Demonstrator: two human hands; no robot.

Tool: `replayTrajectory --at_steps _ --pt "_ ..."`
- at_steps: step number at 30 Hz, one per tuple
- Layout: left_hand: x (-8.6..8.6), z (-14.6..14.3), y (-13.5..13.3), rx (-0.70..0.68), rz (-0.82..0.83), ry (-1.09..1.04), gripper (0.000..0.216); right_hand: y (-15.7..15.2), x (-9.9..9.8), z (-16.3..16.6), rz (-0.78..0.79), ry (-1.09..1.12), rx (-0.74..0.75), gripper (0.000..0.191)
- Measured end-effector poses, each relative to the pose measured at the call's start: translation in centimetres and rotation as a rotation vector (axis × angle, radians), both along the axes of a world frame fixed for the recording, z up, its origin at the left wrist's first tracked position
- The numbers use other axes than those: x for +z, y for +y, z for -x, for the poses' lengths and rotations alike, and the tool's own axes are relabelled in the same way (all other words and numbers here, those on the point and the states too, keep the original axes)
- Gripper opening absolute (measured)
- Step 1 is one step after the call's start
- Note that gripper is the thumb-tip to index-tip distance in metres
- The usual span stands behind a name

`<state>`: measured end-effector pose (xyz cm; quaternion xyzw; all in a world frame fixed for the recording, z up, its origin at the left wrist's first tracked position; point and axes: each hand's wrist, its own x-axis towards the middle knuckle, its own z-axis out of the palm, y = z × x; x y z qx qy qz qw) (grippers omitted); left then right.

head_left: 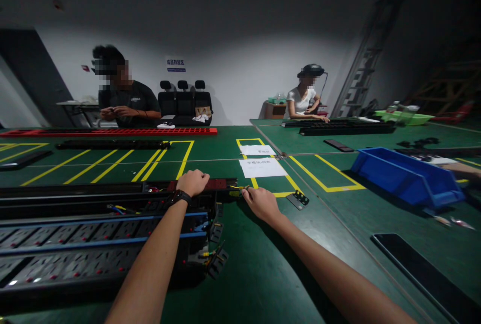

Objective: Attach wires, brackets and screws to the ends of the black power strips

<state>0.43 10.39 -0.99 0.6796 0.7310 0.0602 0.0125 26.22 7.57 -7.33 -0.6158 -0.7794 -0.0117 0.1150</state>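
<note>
My left hand [192, 182], with a dark watch on the wrist, is closed over a long black power strip housing [93, 188] at the far side of the row. Dark red parts [218, 184] show in the housing beside my fingers. At its right end, my right hand [261, 204] pinches a thin yellow-green wire [240, 189] that comes out of the housing. Nearer me lie more power strips [101, 234] with rows of sockets and blue edges. Loose end caps [217, 259] with wires hang at their right ends.
The green table [263, 274] has yellow tape outlines. To the right are a blue bin [406, 176], a phone [424, 274] and a small bracket-like part [298, 199]. White paper sheets [263, 168] lie ahead. Two people [130, 101] sit across the table, near a red rail [108, 132].
</note>
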Motion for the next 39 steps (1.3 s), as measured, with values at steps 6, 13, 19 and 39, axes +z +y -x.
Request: replayTrajectory --at_steps 6,13,19,39 --pt "-0.14 -0.04 0.1 0.011 -0.005 0.001 0.054 -0.09 -0.03 0.0 -0.012 -0.013 0.003 0.05" --pt "-0.3 0.08 0.24 0.018 -0.004 -0.004 0.054 0.03 0.02 0.05 0.013 0.001 -0.008 0.049" --pt "-0.32 0.12 0.27 0.011 -0.004 -0.007 0.054 -0.04 0.13 0.07 0.008 0.004 -0.01 0.05" --pt "-0.19 -0.07 0.17 0.004 -0.01 0.006 0.055 -0.13 0.22 0.03 0.01 -0.021 -0.008 0.049"
